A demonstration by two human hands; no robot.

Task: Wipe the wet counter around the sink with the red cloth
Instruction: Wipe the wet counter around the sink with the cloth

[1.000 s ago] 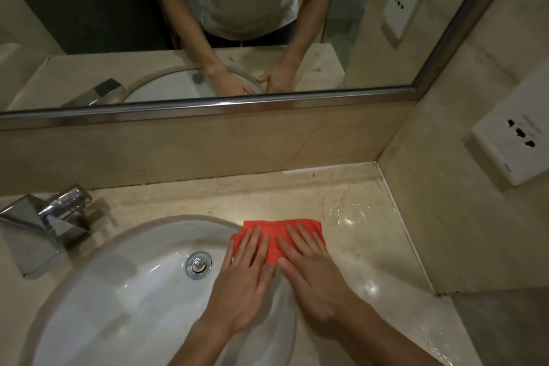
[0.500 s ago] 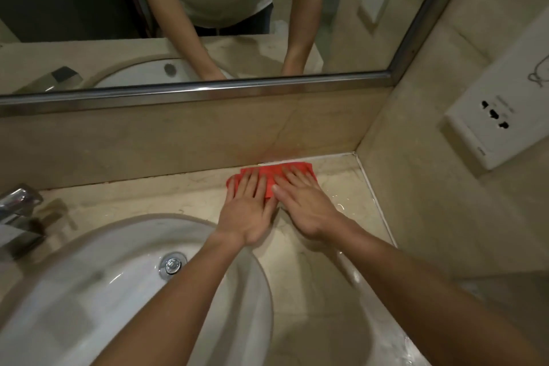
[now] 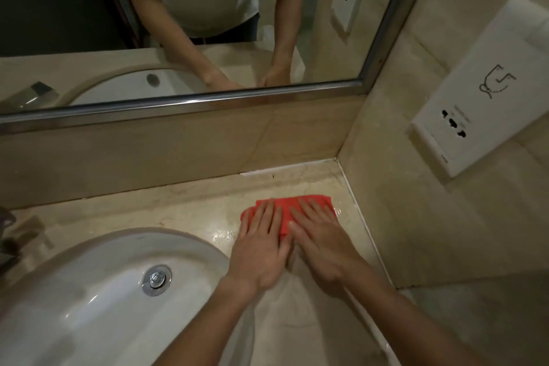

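A folded red cloth (image 3: 285, 207) lies flat on the beige marble counter (image 3: 190, 211), to the right of the white oval sink (image 3: 89, 300). My left hand (image 3: 259, 249) and my right hand (image 3: 320, 244) lie side by side on the cloth, fingers straight, pressing it down. Only the cloth's far edge and a strip between the hands show. The counter beside the cloth shines with water near the right wall.
A mirror with a metal frame (image 3: 178, 104) runs along the back wall above a beige splashback. The right wall (image 3: 401, 217) meets the counter close to the cloth and carries a white socket plate (image 3: 475, 116). The sink drain (image 3: 156, 279) sits mid-basin.
Both hands slid the cloth from the sink rim up to the back wall, then pulled it back toward me and slightly right, away from the wall.
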